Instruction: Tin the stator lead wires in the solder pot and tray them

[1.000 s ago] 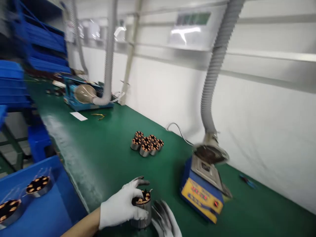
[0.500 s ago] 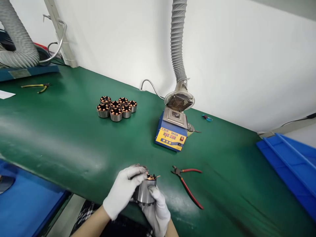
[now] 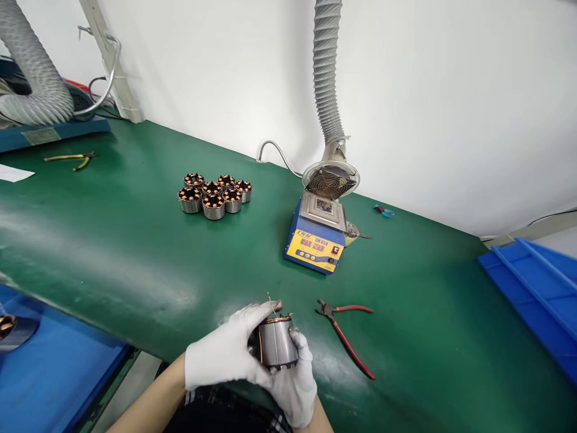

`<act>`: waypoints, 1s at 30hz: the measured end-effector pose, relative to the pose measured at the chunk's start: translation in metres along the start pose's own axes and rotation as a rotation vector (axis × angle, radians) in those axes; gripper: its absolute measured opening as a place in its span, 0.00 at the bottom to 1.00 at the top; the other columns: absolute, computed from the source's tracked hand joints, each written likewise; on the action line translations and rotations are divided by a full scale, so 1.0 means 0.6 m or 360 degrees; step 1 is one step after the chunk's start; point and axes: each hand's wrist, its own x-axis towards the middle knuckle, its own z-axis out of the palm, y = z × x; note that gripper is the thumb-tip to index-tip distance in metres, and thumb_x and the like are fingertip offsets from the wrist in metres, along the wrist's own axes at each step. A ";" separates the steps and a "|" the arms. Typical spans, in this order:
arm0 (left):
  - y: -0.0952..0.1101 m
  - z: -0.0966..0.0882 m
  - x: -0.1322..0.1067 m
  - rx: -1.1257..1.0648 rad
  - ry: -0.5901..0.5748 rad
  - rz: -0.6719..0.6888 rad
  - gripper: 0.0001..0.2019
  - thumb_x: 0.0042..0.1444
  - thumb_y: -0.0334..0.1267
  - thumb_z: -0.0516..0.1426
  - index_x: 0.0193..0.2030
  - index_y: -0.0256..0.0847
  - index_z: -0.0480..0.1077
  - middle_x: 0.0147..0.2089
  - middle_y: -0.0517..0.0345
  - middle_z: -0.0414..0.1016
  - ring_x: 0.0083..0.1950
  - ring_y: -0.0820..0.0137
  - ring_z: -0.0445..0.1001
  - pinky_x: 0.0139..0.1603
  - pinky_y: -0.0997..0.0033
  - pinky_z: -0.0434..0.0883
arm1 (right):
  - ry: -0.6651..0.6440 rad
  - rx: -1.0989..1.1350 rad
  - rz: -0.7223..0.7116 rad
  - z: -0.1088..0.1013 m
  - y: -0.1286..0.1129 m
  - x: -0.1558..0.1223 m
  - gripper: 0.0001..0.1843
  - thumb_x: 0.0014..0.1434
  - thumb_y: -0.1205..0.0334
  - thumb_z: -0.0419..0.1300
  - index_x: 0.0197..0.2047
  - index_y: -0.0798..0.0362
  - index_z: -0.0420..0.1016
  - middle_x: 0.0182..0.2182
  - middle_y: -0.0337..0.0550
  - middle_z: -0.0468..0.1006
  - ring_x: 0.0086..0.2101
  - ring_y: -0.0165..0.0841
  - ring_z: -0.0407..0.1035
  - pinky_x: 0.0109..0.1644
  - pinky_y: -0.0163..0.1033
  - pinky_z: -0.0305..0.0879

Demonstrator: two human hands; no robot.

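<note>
A motor stator point(image 3: 277, 341), a grey steel ring with copper windings and black insulation, is held near the bench's front edge. My left hand point(image 3: 228, 349), in a white glove with dark-stained fingertips, wraps its left side, fingers at the top rim and thumb low down. My right hand point(image 3: 296, 388), also gloved, grips it from below and the right. A thin wire end point(image 3: 269, 296) sticks up by the left fingertips, and another copper strand runs down the stator's left side. Red-handled cutting pliers point(image 3: 347, 337) lie opened out to the right of my hands.
Several stators point(image 3: 213, 205) stand grouped on the green bench point(image 3: 135, 240). Behind my hands is a blue and yellow solder pot point(image 3: 315, 240) beneath a fume duct point(image 3: 329, 72). Yellow-handled pliers point(image 3: 72, 159) lie far left. Blue bins point(image 3: 536, 300) stand right; another stator point(image 3: 18, 334) lies lower left.
The stator has turned in my hands, and a wire end now points up. My left hand has shifted from its top to around its left side. The view has moved slightly.
</note>
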 end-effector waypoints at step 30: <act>0.011 0.009 0.016 -0.0583 0.0481 -0.0141 0.18 0.52 0.49 0.54 0.43 0.38 0.71 0.44 0.51 0.77 0.48 0.61 0.72 0.51 0.65 0.67 | -0.0300 -0.0019 0.0214 -0.006 -0.005 0.006 0.32 0.45 0.37 0.55 0.38 0.58 0.74 0.32 0.48 0.79 0.33 0.38 0.72 0.40 0.44 0.66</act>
